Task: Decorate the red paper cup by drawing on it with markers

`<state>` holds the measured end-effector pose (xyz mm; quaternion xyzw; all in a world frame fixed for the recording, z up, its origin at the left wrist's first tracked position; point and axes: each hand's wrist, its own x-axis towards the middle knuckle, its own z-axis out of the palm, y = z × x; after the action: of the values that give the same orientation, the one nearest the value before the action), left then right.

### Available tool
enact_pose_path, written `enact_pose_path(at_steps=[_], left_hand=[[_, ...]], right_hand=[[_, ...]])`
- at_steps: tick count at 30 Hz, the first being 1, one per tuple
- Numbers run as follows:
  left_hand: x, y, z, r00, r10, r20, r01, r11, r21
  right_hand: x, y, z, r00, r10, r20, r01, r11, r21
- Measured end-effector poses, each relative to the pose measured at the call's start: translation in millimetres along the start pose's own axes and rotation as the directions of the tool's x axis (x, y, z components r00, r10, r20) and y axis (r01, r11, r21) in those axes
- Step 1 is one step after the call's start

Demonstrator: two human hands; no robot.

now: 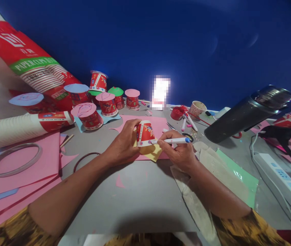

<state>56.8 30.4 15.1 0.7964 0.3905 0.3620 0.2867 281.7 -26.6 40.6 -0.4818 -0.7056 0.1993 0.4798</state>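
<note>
My left hand (125, 142) holds a red and white paper cup (145, 133) upside down over the middle of the table, fingers on its top and thumb near its rim. Between the fingertips of my right hand (179, 150) is a white marker (176, 140) with a blue end pointing right. The marker's other end meets the cup's white rim at its lower right. Beneath the cup lie a yellow paper piece (153, 152) and a pink sheet (158, 122).
Several decorated cups (132, 99) stand at the back left, beside a stack of cups (19, 127) and a bag of paper cups (36, 65). A black flask (242, 118), a cloth (218, 171) and a power strip (283, 177) are on the right.
</note>
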Motion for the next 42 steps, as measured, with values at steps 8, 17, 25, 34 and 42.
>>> enact_pose_path(at_steps=[8, 17, 25, 34, 42], left_hand=[[1.0, 0.7, -1.1, 1.0, -0.023, 0.002, 0.023, 1.0, -0.016], [1.3, 4.5, -1.9, 1.0, -0.027, -0.001, 0.027, 1.0, -0.003], [1.0, 0.9, -0.8, 1.0, -0.003, -0.005, 0.003, 1.0, 0.012], [1.4, 2.5, -1.1, 1.0, -0.006, 0.003, 0.006, 1.0, 0.01], [0.5, 1.3, -0.5, 1.0, -0.018, -0.002, 0.018, 1.0, 0.008]], right_hand=[[-1.1, 1.3, 1.8, 0.999, -0.003, -0.044, 0.004, 1.0, 0.011], [-1.2, 1.6, 1.4, 0.999, 0.02, -0.036, -0.021, 1.0, -0.007], [-1.0, 1.9, 1.7, 1.0, 0.002, -0.027, -0.002, 1.0, 0.0], [0.1, -0.6, 1.3, 1.0, -0.017, -0.013, 0.017, 1.0, -0.003], [0.8, -2.4, 1.8, 0.994, -0.043, -0.097, 0.044, 0.999, 0.015]])
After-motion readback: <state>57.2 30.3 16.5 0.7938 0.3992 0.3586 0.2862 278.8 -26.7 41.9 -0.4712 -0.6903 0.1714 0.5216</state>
